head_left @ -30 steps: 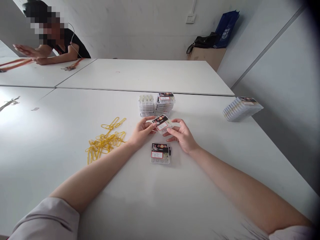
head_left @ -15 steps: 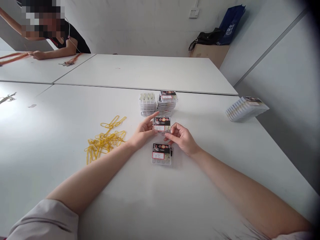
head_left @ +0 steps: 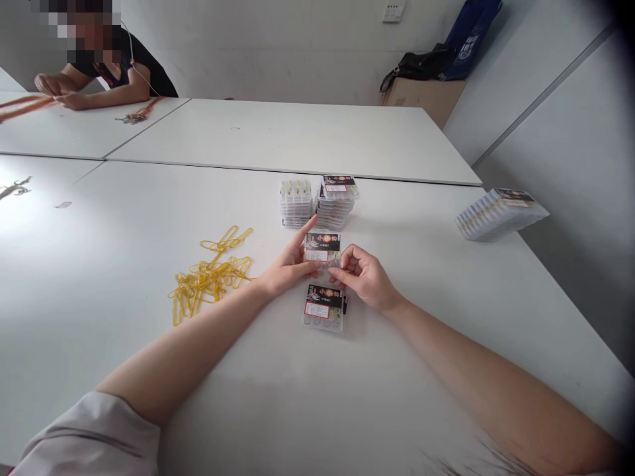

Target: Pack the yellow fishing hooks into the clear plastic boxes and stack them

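Note:
A small clear plastic fishing-hook case with a black label card is held between my two hands. My left hand grips its left side, thumb along the near edge and index finger stretched out beyond the far corner. At the near right corner, the thumb and curled fingers of my right hand pinch it. Just below on the table lies another labelled hook case, with a further dark label partly hidden under it. Beyond my hands stand two stacks of such cases, a left stack and a right stack.
Yellow rubber bands lie in a loose pile left of my left forearm. A leaning row of cases rests near the right table edge. Across the table, a person handles orange strands. Bags sit on a carton behind.
My view has shifted slightly. Both hands keep hold of the case and have barely moved. The other person's raised hand has come down to the table.

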`<action>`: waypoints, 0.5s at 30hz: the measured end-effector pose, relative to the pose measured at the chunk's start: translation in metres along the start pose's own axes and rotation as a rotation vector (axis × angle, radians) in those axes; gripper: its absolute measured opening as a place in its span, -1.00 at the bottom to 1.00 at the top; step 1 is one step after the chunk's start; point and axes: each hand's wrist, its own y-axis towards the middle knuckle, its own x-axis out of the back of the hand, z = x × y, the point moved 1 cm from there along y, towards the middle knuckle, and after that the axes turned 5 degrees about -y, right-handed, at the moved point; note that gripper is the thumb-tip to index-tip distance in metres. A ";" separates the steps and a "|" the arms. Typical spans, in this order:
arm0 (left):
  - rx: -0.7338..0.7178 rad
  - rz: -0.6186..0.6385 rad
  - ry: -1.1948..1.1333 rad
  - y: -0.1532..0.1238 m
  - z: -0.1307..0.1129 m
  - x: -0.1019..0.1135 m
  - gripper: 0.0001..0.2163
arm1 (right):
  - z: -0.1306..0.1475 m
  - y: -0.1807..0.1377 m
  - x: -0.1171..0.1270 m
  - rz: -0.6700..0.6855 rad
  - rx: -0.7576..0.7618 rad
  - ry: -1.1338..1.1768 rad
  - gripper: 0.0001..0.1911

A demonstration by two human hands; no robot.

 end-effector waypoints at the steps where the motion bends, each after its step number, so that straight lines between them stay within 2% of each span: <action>1: 0.002 -0.007 -0.010 0.000 0.000 0.000 -0.11 | 0.000 0.000 0.000 0.003 0.004 -0.003 -0.58; 10: 0.034 -0.070 -0.051 0.001 -0.003 -0.005 -0.15 | -0.005 0.000 0.002 0.031 0.029 -0.027 -0.62; 15: 0.020 -0.045 -0.009 0.000 -0.006 -0.007 -0.10 | -0.004 -0.001 0.001 0.026 0.037 -0.026 -0.62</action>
